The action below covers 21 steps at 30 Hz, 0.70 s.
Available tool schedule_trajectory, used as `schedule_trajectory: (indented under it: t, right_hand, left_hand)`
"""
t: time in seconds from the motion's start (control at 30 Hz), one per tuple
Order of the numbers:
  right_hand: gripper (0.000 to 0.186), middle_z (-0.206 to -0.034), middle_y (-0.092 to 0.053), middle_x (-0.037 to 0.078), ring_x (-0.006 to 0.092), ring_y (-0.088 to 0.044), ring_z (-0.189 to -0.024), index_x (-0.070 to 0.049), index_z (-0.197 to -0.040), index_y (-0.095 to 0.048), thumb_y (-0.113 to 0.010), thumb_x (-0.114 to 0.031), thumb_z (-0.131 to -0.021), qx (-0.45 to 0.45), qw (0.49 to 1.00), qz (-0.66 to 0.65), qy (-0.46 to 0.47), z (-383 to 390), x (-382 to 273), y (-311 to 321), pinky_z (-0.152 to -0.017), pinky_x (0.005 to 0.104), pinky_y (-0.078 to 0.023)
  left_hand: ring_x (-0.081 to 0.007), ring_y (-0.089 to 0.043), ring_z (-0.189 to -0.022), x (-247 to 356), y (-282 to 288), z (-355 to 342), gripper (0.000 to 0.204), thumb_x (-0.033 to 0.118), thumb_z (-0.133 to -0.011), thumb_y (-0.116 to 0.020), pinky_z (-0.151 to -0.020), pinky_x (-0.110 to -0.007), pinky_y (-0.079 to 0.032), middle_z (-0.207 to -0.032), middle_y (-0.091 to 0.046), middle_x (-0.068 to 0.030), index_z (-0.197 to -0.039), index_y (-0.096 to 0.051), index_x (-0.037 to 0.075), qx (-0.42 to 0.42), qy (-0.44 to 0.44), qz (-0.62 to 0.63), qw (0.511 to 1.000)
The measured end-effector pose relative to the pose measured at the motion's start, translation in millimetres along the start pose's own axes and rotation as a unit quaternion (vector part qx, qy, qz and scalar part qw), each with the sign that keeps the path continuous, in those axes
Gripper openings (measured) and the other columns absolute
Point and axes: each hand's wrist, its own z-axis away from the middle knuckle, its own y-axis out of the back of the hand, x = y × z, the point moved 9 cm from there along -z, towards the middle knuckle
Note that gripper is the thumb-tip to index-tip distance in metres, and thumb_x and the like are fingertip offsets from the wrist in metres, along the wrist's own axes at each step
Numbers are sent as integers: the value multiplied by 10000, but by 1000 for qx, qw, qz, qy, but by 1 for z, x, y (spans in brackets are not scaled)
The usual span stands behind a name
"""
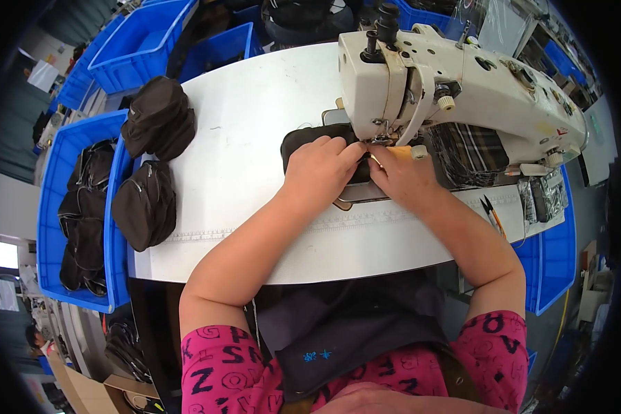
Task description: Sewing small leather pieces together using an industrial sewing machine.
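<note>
A white sewing machine (462, 83) stands on the white table (241, 159), its needle area just beyond my fingertips. Under the presser foot lies a black fabric piece (300, 140) with rounded corners. My left hand (324, 169) lies over this piece, fingers curled, thumb and forefinger gripping its edge near the needle. My right hand (403, 178) pinches the same edge from the right, close against the presser foot. The two hands nearly meet there. My fingers hide the exact spot of the grip and most of the piece's near side.
Two stacks of black zippered fabric pieces, a far stack (159, 117) and a near stack (145, 205), sit at the table's left edge. Beside them is a blue bin (48, 228) of black pieces. Thread snips (493, 215) lie right of my right forearm, near plastic-wrapped packets (541, 196).
</note>
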Motion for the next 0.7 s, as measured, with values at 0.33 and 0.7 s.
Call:
schedule_trajectory:
  t: [0.33,0.7]
  right_hand:
    - [151,-767,-686,54,288,-696,-648,-168,-1004,-660,-712,-252,-889,-16,999,-48,-17,3,13,-15,-540,435,-558]
    - [250,-944,-738,147,383,-716,-864,-155,-1166,-665,-634,-213,-925,-72,985,-148,-55,8,21,-29,-740,533,-559]
  left_hand:
    - [-253,-665,-839,1,-3,-5,241,124,-781,-771,-676,-390,-539,-893,-667,-29,-992,-654,120,32,27,40,998]
    - [-297,-669,-799,-5,-26,2,295,255,-788,-779,-715,-445,-514,-792,-651,-58,-984,-610,115,3,45,40,998]
